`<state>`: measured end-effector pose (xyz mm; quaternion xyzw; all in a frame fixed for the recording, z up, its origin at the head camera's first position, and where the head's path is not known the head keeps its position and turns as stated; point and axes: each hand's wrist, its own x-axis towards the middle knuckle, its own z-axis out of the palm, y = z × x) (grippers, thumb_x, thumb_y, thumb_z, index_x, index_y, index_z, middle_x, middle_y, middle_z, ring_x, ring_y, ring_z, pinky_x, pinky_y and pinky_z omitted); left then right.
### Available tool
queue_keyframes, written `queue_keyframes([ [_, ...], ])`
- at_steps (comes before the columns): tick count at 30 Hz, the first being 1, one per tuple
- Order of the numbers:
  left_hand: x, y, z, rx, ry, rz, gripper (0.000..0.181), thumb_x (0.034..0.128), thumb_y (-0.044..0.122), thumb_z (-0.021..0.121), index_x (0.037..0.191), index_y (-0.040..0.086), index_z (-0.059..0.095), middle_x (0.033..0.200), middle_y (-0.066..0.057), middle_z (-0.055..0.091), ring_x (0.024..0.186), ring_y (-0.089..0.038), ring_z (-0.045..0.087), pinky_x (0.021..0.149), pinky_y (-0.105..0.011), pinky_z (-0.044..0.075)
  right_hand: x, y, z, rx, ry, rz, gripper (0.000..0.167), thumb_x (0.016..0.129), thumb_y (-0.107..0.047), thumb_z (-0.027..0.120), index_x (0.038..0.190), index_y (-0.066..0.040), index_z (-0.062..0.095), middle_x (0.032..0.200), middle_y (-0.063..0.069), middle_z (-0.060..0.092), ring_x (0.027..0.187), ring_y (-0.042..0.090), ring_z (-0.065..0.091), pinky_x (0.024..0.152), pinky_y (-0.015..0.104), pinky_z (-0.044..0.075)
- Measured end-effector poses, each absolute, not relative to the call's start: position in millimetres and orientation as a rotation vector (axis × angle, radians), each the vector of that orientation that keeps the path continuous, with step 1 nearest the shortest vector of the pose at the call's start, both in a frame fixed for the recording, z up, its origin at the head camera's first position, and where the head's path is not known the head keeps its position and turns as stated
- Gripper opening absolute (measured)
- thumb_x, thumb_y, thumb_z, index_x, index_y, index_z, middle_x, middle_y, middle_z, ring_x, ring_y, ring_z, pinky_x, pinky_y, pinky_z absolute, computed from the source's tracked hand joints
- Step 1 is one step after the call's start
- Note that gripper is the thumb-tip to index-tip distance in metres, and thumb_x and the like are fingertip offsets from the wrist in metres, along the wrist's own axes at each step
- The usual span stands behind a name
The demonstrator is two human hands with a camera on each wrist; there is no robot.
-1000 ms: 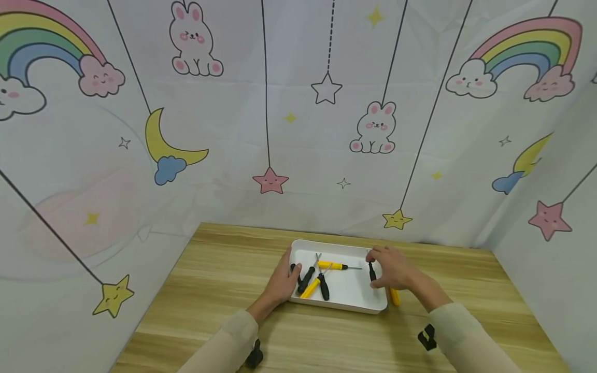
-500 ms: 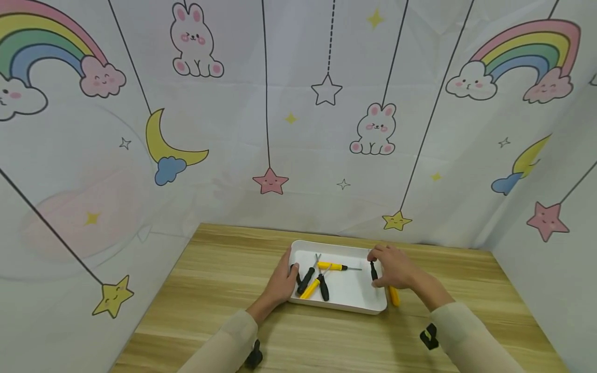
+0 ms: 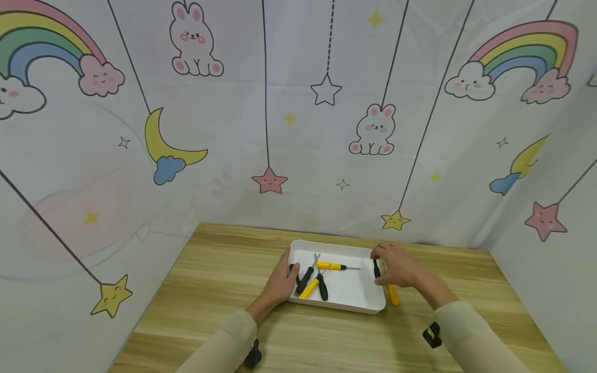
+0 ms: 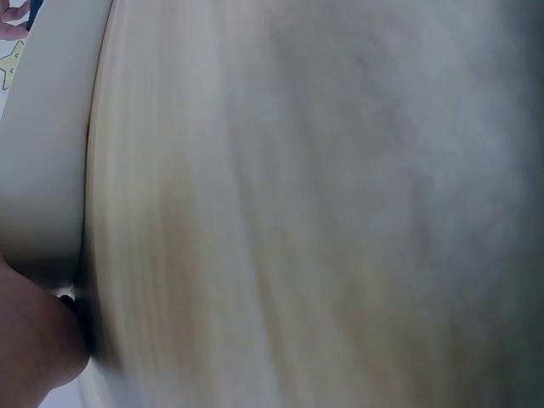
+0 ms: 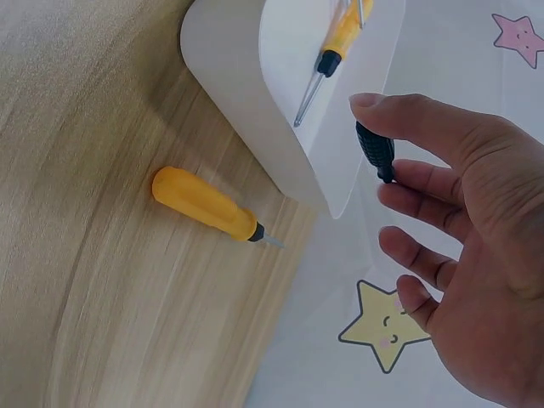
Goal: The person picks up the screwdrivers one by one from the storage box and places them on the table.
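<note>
One black-handled tool (image 5: 376, 151), pinched by the right hand (image 3: 397, 265) at the right end of the white tray (image 3: 336, 305); one left hand (image 3: 280, 280) clasped on the tray's left wall; several loose tools (image 3: 323, 290), black-handled and yellow-handled, inside; one yellow-handled screwdriver (image 5: 200, 202) outside, on the wooden table (image 3: 303, 342).

The head view looks forward and down over the wooden table (image 3: 224, 264), far enough back to hold the left hand (image 3: 280, 282), right hand (image 3: 400, 267), white tray (image 3: 354, 290) and patterned backdrop (image 3: 228, 124); the left wrist view, close and turned sideways, is mostly table, with what seems the tray's wall at its left edge, though blur obscures much; the right wrist view, also close and sideways, faces a tray corner beside that hand; it shares both with the head view, plus the yellow screwdriver (image 5: 204, 204) and the yellow star (image 5: 382, 327).
</note>
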<state>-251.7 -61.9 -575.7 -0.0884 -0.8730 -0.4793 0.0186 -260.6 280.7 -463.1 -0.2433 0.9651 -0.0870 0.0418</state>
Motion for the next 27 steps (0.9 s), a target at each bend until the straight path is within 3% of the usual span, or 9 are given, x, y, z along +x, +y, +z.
queue_keyframes([
  [27, -252.7, -61.3, -577.9, -0.305, -2.692, -1.489, 0.067, 0.1148, 0.027, 0.046, 0.167, -0.003, 0.016, 0.172, -0.025, 0.021, 0.158, -0.042, 0.023, 0.128, -0.058, 0.020, -257.1, 302.7, -464.4, -0.719, 2.956, -0.310, 0.055, 0.078, -0.032, 0.096, 0.120, -0.007, 0.070, 0.116, 0.005, 0.064, 0.110, 0.033, 0.058, 0.098, 0.061, 0.048],
])
